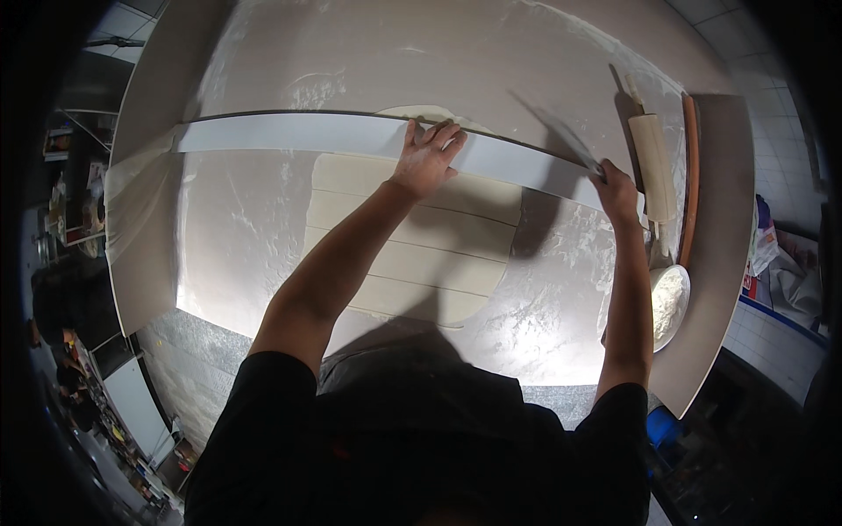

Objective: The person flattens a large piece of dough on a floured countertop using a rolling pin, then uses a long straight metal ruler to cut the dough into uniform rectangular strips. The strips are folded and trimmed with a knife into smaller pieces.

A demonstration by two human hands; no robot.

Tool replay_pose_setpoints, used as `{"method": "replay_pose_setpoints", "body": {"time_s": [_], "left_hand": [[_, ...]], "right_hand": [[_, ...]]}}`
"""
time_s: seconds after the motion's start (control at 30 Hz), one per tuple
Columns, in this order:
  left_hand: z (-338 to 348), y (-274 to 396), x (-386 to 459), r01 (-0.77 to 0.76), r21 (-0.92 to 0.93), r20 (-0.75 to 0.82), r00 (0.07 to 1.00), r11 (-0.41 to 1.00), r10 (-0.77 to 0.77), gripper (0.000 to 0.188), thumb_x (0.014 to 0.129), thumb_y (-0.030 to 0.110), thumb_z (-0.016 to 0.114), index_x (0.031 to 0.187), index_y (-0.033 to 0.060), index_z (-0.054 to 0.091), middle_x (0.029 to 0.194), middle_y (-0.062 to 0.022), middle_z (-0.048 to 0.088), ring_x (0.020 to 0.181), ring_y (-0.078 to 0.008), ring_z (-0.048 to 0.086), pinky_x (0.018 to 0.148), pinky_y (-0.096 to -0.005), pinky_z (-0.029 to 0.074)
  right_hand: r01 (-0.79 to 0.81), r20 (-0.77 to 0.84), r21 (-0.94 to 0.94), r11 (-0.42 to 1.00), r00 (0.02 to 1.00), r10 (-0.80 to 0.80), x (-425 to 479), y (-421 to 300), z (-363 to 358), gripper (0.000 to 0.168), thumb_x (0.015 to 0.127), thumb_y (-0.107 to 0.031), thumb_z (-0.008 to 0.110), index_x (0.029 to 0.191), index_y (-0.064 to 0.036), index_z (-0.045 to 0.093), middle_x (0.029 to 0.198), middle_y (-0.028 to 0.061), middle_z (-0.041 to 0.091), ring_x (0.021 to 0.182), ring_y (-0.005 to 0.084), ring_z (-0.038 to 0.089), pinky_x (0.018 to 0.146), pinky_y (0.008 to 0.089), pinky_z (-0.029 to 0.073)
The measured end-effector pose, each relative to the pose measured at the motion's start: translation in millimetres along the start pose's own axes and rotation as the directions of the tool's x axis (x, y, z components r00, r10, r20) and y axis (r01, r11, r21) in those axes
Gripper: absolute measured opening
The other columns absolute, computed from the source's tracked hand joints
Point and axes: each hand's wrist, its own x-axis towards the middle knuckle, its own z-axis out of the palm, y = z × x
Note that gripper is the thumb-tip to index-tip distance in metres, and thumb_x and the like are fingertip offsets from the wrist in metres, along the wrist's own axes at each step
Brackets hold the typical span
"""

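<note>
A rolled-out sheet of pale dough [447,227] lies on the floured work surface, with several crosswise cuts parting it into strips. Across its far part rests a long, flat white straightedge [283,133]; a thin rim of dough shows beyond it. My left hand [427,158] presses flat on the straightedge with its fingers spread. My right hand [617,187] grips the handle of a knife [566,135] near the straightedge's right end. The blade is blurred, points away to the upper left and seems raised, with a shadow beside it.
A wooden rolling pin [652,167] lies at the right beside a thin reddish-brown rod [689,177]. Nearer me stands a white bowl of flour [669,306], partly behind my right forearm. Raised boards edge the work surface left [148,217] and right [717,250]. People are at the far left.
</note>
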Motion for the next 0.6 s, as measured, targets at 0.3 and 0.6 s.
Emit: {"method": "replay_pose_setpoints", "body": {"time_s": [0.3, 0.6], "left_hand": [[6.4, 3.0, -1.9, 0.015, 0.007, -0.030, 0.999, 1.000, -0.014, 0.075, 0.092, 0.027, 0.087, 0.162, 0.0216, 0.060, 0.173, -0.0016, 0.048, 0.164, -0.0250, 0.045, 0.133, -0.0796, 0.026], [10.2, 33.1, -28.2, 0.104, 0.117, -0.094, 0.991, 0.988, -0.093, 0.051, 0.110, 0.025, 0.062, 0.161, 0.0171, 0.059, 0.176, -0.0162, 0.044, 0.169, -0.0363, 0.039, 0.118, -0.0963, 0.028]], "right_hand": [[0.138, 0.130, -0.057, 0.989, 0.983, -0.130, 45.8, -94.7, -9.9, 0.029, 0.101, -0.035, 0.081, 0.118, -0.014, 0.071, 0.104, 0.0187, 0.082, 0.104, 0.0453, 0.079, 0.089, 0.0582, 0.063], [0.252, 0.080, 0.106, 0.962, 0.962, -0.261, 69.1, -181.1, 9.2, 0.029, 0.111, -0.038, 0.072, 0.117, -0.010, 0.064, 0.102, 0.0191, 0.080, 0.101, 0.0469, 0.076, 0.084, 0.0567, 0.061]]}}
